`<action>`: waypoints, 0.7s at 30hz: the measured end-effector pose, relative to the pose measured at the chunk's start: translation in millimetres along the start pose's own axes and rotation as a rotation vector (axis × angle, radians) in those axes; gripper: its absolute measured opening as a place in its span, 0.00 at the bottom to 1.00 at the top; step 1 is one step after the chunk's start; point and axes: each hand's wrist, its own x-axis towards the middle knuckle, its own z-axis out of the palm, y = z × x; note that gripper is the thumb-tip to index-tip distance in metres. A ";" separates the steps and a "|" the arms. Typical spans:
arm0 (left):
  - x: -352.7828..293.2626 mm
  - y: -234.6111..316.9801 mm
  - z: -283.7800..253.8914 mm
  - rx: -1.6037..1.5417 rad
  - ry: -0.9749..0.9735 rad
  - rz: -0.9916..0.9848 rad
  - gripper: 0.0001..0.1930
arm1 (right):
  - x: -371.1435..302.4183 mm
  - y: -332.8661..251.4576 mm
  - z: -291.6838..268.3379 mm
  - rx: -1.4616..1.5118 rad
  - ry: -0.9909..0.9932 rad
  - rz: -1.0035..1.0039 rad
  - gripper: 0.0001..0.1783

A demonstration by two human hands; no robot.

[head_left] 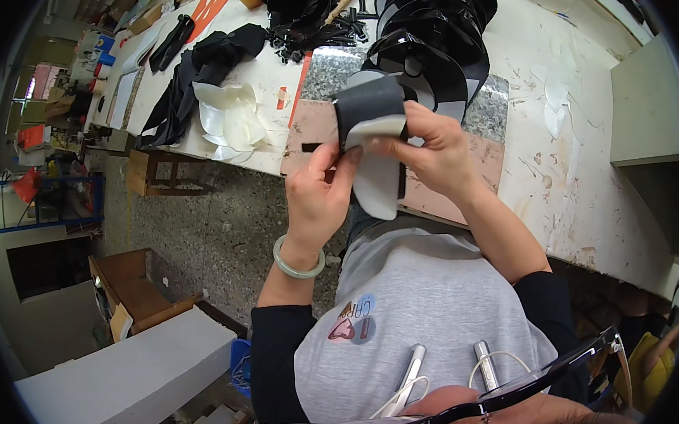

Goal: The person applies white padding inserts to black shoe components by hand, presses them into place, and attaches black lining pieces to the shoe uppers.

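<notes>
Both my hands are closed on a black shoe upper [369,101], held up over the front edge of the work table. A pale, tongue-shaped lining piece [376,180] lies against it and hangs down toward me. My left hand [321,197], with a pale bangle at its wrist, pinches the left edge with thumb and fingertips. Gripping the right side, my right hand [441,150] has its thumb across the pale piece's upper part. The fingers behind the upper are partly hidden, and so is its far side.
Nested black shoe uppers [431,51] stand beyond my hands on a speckled stone slab [334,68], beside a pinkish board [485,159]. Pale cut pieces [233,117] and black material [192,85] lie to the left. A wooden stool [167,172] stands below the table's left edge.
</notes>
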 end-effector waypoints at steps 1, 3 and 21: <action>-0.8 -1.6 -0.2 0.001 -0.005 0.014 0.08 | -0.8 0.4 -0.7 -0.001 -0.001 0.001 0.11; -2.8 10.2 -5.8 0.067 -0.089 -0.035 0.09 | -5.4 -0.4 -1.6 0.576 -0.087 0.430 0.12; 24.4 55.5 -49.3 0.273 -0.579 -0.038 0.10 | -15.3 -53.9 -90.9 -0.194 -0.188 0.089 0.09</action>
